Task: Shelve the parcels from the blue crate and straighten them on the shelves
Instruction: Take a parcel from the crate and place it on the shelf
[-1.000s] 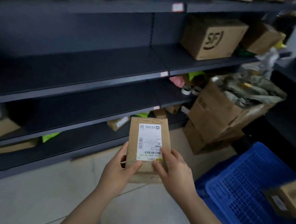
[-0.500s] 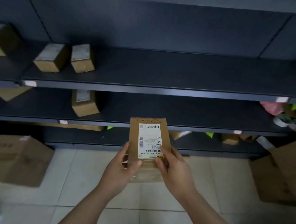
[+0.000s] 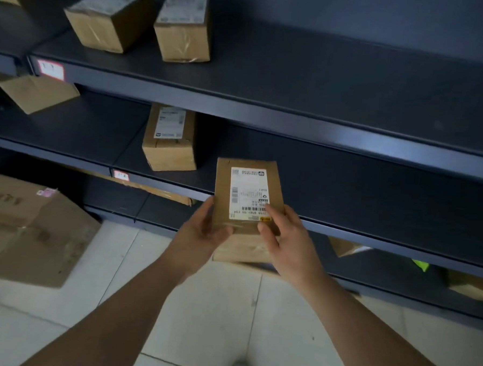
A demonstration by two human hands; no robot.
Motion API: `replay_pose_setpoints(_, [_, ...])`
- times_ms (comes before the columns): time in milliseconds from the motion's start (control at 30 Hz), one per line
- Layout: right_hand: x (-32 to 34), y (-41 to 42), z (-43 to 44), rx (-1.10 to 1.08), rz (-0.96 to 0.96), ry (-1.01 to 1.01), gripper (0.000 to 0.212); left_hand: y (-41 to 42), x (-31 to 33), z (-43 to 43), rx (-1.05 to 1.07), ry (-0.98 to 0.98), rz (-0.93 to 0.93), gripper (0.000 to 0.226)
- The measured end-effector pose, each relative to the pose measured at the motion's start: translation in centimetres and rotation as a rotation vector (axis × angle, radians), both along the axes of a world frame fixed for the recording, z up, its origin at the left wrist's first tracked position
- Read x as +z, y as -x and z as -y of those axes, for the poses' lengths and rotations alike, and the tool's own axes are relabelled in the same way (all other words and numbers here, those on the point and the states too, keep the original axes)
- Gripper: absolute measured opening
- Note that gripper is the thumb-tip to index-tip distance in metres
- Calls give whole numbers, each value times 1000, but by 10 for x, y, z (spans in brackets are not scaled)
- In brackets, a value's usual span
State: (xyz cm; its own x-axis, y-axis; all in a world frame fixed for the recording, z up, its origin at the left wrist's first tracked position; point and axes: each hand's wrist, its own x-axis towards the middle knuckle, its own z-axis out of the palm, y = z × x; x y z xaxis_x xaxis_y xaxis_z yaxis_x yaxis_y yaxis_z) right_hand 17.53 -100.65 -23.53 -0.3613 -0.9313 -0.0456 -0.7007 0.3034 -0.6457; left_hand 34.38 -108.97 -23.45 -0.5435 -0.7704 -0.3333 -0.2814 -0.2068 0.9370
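I hold a small brown cardboard parcel (image 3: 248, 194) with a white shipping label, upright in front of the middle shelf (image 3: 344, 230). My left hand (image 3: 201, 231) grips its lower left side and my right hand (image 3: 282, 235) its lower right, thumb on the label. Just left of it, a labelled parcel (image 3: 168, 140) stands on that middle shelf. Two more parcels (image 3: 109, 19) (image 3: 182, 28) sit on the upper shelf (image 3: 295, 101). The blue crate is out of view.
A large flattened cardboard box (image 3: 28, 227) lies on the tiled floor at the left. Another box (image 3: 35, 92) sits at the far left of the middle shelf. Small boxes (image 3: 343, 245) and a green item (image 3: 420, 265) lie on the bottom shelf.
My view has swung left from the blue crate and cartons to the dark shelves and moved closer. The parcel stays held in both hands, now nearer the middle shelf.
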Motion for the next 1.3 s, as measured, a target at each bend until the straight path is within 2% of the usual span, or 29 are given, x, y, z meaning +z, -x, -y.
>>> replay_pose_setpoints(367, [-78, 61, 141, 69, -12, 23, 45, 55, -84, 131, 62, 80, 27, 66])
replay_pose_setpoints(533, [-94, 74, 181, 110, -74, -4, 47, 70, -100, 163, 65, 131, 76, 75])
replay_pose_setpoints(767, [-98, 79, 213, 86, -104, 8, 46, 81, -96, 190, 112, 269, 257, 70])
replay_pose_setpoints(900, [-97, 75, 211, 61, -195, -8, 45, 83, -91, 186, 132, 363, 382, 61])
replay_pose_setpoints(1000, [-90, 71, 193, 59, -320, 18, 47, 80, -84, 175, 65, 580, 548, 46])
replay_pose_setpoints(1100, [-71, 64, 163, 57, -375, 117, 45, 75, -65, 152, -28, 749, 664, 45])
replay_pose_setpoints(1300, [-19, 45, 67, -13, -479, 182, 39, 72, -6, 71, -182, 987, 647, 42])
